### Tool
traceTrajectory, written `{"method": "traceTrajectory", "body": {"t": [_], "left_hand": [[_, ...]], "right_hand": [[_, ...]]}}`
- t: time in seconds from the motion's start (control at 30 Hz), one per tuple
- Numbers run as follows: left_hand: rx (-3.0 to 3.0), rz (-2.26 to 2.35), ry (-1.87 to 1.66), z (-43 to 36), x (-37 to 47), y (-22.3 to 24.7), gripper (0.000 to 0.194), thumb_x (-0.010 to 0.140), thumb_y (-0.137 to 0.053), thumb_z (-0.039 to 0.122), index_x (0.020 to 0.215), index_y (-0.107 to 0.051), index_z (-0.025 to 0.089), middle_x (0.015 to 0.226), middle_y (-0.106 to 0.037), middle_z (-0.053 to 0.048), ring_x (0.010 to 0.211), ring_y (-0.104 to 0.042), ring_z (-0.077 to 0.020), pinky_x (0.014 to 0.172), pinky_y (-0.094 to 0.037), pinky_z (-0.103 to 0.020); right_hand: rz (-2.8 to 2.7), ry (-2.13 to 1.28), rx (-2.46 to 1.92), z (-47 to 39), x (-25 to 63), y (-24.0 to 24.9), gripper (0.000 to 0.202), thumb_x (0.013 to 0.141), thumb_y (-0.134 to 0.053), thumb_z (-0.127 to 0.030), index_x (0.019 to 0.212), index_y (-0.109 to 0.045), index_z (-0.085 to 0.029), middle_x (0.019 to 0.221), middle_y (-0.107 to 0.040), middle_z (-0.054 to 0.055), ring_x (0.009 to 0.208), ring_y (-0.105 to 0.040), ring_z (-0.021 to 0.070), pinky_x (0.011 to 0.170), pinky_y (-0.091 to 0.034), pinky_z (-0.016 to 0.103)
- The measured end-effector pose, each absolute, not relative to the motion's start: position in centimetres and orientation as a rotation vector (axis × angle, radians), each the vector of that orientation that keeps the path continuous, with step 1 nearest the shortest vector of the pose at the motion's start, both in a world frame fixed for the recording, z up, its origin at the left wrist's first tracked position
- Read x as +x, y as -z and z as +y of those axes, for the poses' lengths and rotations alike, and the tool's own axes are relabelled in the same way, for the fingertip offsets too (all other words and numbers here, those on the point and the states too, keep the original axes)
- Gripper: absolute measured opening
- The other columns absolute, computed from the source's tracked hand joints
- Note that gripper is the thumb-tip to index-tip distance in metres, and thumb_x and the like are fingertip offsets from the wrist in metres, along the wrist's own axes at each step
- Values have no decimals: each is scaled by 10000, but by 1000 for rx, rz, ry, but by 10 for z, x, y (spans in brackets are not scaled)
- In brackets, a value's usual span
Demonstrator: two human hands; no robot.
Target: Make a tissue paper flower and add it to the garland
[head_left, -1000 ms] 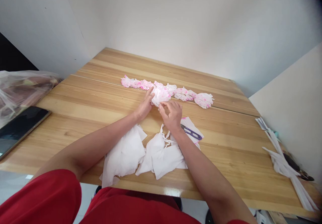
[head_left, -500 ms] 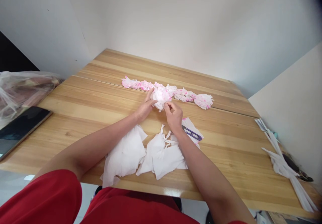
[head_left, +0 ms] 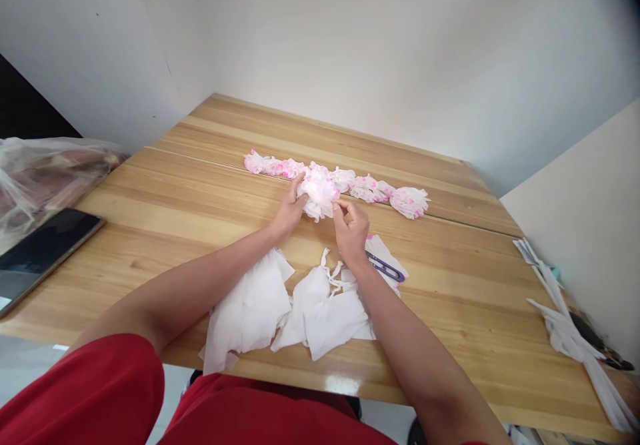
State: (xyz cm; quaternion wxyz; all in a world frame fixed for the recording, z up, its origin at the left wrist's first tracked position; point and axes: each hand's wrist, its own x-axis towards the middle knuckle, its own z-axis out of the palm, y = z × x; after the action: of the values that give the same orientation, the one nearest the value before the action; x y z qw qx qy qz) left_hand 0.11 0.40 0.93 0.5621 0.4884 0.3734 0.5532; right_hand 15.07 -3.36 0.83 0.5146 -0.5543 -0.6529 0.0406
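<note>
Our right hand (head_left: pixel 351 229) pinches pink-white ruffled flower (head_left: pixel 320 190) by near right edge. Flower lies ahead-left of right wrist, between our hands, both equally close. Our left hand (head_left: pixel 290 210) grips its left side. Beyond, ruffled row (head_left: pixel 367 189) runs left-right, right end nearer us.

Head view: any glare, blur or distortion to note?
Head view: bright glare on the table's near edge; soft reflection on the phone; wide-angle stretching towards the frame sides; dark upper-right corner; fingertip detail too small to judge.
</note>
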Motion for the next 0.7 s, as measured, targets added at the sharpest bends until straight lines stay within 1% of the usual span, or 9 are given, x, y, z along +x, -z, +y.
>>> {"method": "traceTrajectory", "body": {"t": [0.1, 0.17, 0.23, 0.33, 0.43, 0.53, 0.6, 0.7], "left_hand": [[1387, 946, -1364, -1, 1, -12, 583, 855, -486, 143, 1428, -394, 196, 1525, -366, -79, 1420, -307, -218, 1188, -201, -371], [1459, 952, -1353, -3, 1, -12, 591, 847, -486, 138, 1429, -401, 195, 1529, -368, -74, 1438, -279, -229, 1196, -197, -383], [1461, 946, -1353, -5, 2, -12, 598, 827, -510, 133, 1416, -426, 189, 1505, -404, -80, 1420, -310, -252, 1189, -226, -395], [1443, 929, -1341, -7, 3, -11, 605, 812, -538, 133, 1408, -445, 190, 1394, -516, -92, 1324, -430, -271, 1163, -279, -414], [1454, 906, -1296, -11, 2, -13, 601, 816, -549, 141, 1408, -458, 192, 1186, -631, -91, 1203, -520, -274, 1126, -320, -420], [1470, 885, -1222, -15, 1, -16, 572, 821, -563, 151, 1387, -494, 197, 959, -669, -70, 1047, -586, -274, 1074, -360, -425], [1502, 874, -1206, -17, 0, -17, 542, 829, -565, 160, 1367, -518, 196, 946, -671, -72, 1041, -588, -278, 1072, -356, -422], [1551, 857, -1241, -15, 1, -15, 510, 844, -549, 172, 1353, -528, 188, 1066, -666, -93, 1163, -541, -280, 1113, -314, -409]], "right_hand": [[-1663, 69, -1265, -38, 147, -15, 139, 905, -550, -289, 943, -668, -226, 953, -705, 58, 938, -620, 213, 904, -428, 390], [-1735, 154, -1227, -41, 145, -18, 132, 901, -565, -277, 979, -664, -237, 1054, -688, 72, 1036, -600, 224, 945, -417, 401], [-1793, 215, -1195, -42, 143, -20, 128, 893, -580, -272, 987, -662, -242, 1115, -667, 76, 1084, -581, 226, 971, -407, 405], [-1825, 266, -1198, -42, 142, -19, 115, 867, -623, -295, 959, -662, -238, 1177, -641, 81, 1149, -542, 240, 1002, -390, 416], [-1811, 259, -1259, -39, 142, -16, 119, 851, -647, -326, 928, -662, -236, 1199, -629, 87, 1172, -520, 256, 1006, -386, 431], [-1787, 204, -1291, -36, 143, -14, 84, 878, -607, -305, 894, -658, -240, 1178, -635, 85, 1155, -533, 249, 997, -396, 435], [-1764, 158, -1259, -35, 143, -14, 92, 893, -583, -285, 859, -653, -235, 1141, -643, 85, 1132, -549, 239, 989, -409, 432], [-1715, 79, -1197, -34, 144, -13, 112, 896, -573, -273, 826, -648, -227, 1081, -644, 85, 1088, -570, 231, 964, -436, 426]]}}
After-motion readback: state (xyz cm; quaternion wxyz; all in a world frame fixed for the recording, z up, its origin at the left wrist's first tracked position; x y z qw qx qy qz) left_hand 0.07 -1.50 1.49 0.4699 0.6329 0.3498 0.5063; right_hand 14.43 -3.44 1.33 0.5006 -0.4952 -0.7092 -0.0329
